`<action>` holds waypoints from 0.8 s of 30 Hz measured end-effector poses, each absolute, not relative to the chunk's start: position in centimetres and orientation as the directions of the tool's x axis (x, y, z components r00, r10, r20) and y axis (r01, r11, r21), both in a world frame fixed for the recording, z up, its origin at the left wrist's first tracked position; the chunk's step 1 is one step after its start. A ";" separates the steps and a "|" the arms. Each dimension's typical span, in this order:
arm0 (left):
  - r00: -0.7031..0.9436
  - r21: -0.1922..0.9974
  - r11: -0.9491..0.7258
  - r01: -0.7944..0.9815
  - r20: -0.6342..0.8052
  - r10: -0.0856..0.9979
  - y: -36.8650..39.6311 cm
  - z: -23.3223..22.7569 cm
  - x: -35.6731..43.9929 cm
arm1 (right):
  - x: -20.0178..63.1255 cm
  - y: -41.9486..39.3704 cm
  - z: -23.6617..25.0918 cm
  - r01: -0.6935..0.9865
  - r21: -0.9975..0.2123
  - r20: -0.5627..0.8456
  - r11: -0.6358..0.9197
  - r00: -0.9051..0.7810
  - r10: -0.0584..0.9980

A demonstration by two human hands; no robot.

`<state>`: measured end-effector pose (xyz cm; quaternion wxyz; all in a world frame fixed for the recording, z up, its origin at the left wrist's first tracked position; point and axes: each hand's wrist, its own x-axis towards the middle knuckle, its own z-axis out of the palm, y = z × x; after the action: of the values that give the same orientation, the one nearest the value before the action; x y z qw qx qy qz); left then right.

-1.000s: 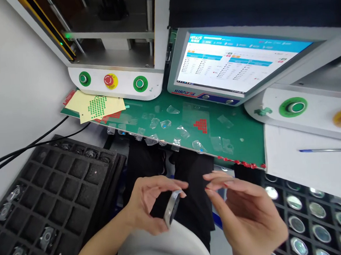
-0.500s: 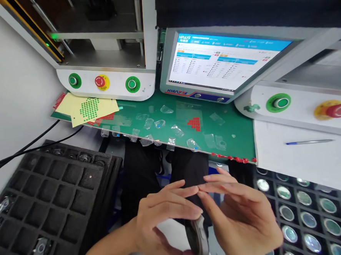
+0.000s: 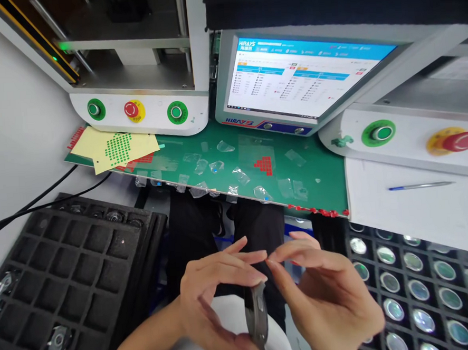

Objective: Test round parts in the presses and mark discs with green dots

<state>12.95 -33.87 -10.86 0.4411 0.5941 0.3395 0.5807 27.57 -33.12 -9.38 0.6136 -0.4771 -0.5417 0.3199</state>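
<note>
My left hand point(image 3: 213, 297) holds a small grey metal housing point(image 3: 255, 317) edge-on between thumb and fingers, over my lap. My right hand point(image 3: 324, 296) is close beside it, with thumb and forefinger pinched together near the left fingertips, just above the part. Whether something thin is pinched there I cannot tell. A black compartment tray point(image 3: 65, 270) with a few grey parts lies to the left. A dark tray point(image 3: 423, 290) with several round shiny lenses lies to the right.
A green mat point(image 3: 320, 164) carries clear film scraps, red sticker dots and a yellow sheet of green dots point(image 3: 117, 148). Behind stand a white machine with green and red buttons point(image 3: 135, 110), a lit monitor point(image 3: 299, 81), a second machine point(image 3: 410, 138) and a blue pen point(image 3: 421, 186).
The left hand turned the grey part from angled to edge-on and lowered it. The right fingers closed in from apart to meet the left fingertips. The view shifted slightly.
</note>
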 end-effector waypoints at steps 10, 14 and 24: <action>0.147 0.877 -0.481 -0.008 0.477 0.867 -32.8 -10.7 11.7 | 28.5 -34.1 -8.7 -0.477 -0.804 -0.232 -0.355 -0.299 0.926; 0.170 0.872 -0.489 -0.001 0.482 0.860 -32.8 -10.5 11.5 | 28.4 -34.2 -8.8 -0.520 -0.743 -0.270 -0.420 -0.341 0.900; 0.206 0.896 -0.444 -0.024 0.439 0.874 -33.2 -10.5 11.2 | 28.4 -34.2 -8.1 -0.505 -0.708 -0.316 -0.494 -0.399 0.861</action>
<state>11.24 -33.15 -10.53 0.4156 0.6560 0.3242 0.5403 28.44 -34.17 -8.07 0.4295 -0.3403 -0.2615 0.7946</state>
